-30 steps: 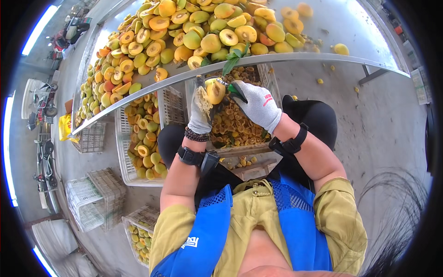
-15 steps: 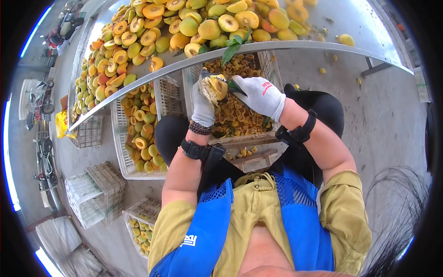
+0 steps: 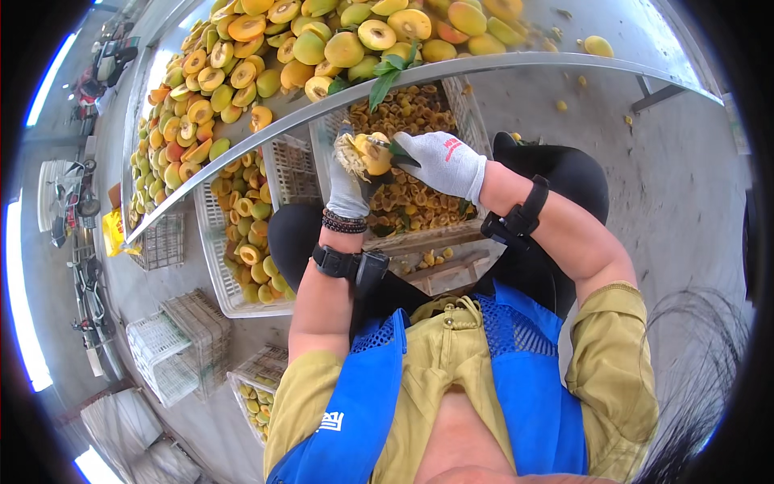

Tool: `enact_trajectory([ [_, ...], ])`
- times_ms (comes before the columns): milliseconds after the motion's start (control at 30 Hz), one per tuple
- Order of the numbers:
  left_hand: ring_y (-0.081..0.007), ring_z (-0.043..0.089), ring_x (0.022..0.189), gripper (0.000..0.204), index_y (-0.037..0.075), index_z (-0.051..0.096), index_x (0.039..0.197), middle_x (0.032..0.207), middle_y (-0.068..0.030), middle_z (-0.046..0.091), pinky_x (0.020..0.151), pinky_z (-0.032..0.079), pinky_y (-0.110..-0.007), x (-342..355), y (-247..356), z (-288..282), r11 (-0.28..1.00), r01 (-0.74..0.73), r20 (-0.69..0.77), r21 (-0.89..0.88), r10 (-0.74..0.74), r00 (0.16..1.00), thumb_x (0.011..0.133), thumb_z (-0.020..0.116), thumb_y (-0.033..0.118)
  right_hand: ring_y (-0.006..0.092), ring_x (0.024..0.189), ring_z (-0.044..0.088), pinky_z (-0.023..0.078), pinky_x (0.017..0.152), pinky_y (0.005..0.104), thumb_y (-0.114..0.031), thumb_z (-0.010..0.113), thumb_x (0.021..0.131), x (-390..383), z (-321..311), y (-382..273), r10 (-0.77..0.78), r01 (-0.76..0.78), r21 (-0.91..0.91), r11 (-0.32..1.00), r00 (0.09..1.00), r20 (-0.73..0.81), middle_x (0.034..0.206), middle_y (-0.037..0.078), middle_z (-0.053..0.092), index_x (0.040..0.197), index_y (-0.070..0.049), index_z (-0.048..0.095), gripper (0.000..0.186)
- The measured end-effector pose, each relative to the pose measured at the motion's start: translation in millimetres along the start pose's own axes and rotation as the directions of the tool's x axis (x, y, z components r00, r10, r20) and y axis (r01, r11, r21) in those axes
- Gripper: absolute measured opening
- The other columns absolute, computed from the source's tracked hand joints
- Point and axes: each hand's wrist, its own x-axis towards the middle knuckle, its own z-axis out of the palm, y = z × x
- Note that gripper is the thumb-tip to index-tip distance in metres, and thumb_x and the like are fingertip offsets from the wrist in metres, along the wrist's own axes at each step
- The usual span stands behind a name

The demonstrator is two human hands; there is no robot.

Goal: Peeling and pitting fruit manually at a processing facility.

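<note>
My left hand [image 3: 348, 192], in a pale grey glove with worn yellowish fingertips, is closed round a yellow peach [image 3: 376, 157]. From the right, my gloved right hand [image 3: 445, 164] grips a small tool with a dark green handle [image 3: 404, 155]. The tool's tip meets the fruit's side and is too small to make out. Both hands are above a pale crate [image 3: 481, 139] of brown-orange pits and scraps [image 3: 403, 198], between my knees. Just beyond them, halved peaches [image 3: 243, 74] lie heaped on a metal-edged table [image 3: 556, 58].
A white crate of peach halves [image 3: 211, 262] stands left of my knee. Stacked crates [image 3: 165, 347] and another fruit-filled crate [image 3: 256, 399] are farther left on the floor. The table's metal rim curves close ahead of my hands. Green leaves [image 3: 385, 83] hang over it.
Both hands have shifted slightly left in the picture, and the peach in my left hand has turned to show more yellow flesh. My right hand still holds the tool against it.
</note>
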Motion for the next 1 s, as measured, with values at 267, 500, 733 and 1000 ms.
enact_trajectory([
  [267,-0.0279,0.052,0.089,0.041,0.007,0.044,0.103,0.099,-0.0117,0.053,0.070,0.047,-0.042,-10,11,18,0.982,0.178,-0.071,0.058,-0.174,0.982,0.084,0.028,0.040,0.0339,0.064,0.055,0.043,0.056,0.0405,-0.015,0.053,0.074,-6,-1,4,-0.037,0.040,-0.032,0.999,0.995,0.094,0.065,0.018,0.055,0.092,0.000,0.044,0.025],
  [500,-0.0241,0.055,0.083,0.044,0.005,0.047,0.102,0.094,-0.0089,0.055,0.067,0.048,-0.036,0,8,-1,0.996,0.085,0.110,-0.014,-0.083,0.990,0.084,0.029,0.040,0.0347,0.063,0.055,0.043,0.054,0.0411,-0.017,0.053,0.075,-1,7,-1,0.045,-0.045,0.019,0.999,0.999,-0.016,0.064,0.019,0.055,0.086,-0.001,0.043,0.022],
  [733,-0.0147,0.056,0.074,0.018,0.000,0.052,0.094,0.086,-0.0067,0.056,0.065,0.046,-0.025,2,-13,14,0.883,-0.414,-0.035,0.221,0.431,0.902,0.083,0.043,0.012,0.0361,0.064,0.054,0.043,0.055,0.0417,-0.019,0.053,0.076,-5,9,-3,0.103,-0.099,0.054,0.994,0.991,-0.085,0.066,0.020,0.054,0.086,0.000,0.043,0.024],
  [1000,-0.0099,0.051,0.073,0.014,0.000,0.051,0.093,0.084,-0.0039,0.055,0.066,0.043,-0.022,0,-2,18,0.772,-0.472,0.154,0.426,0.452,0.879,0.080,0.049,0.005,0.0267,0.059,0.050,0.040,0.057,0.0336,-0.026,0.054,0.077,-1,-1,11,0.140,-0.160,0.512,0.844,0.987,0.078,0.066,0.018,0.053,0.084,0.002,0.049,0.029],
])
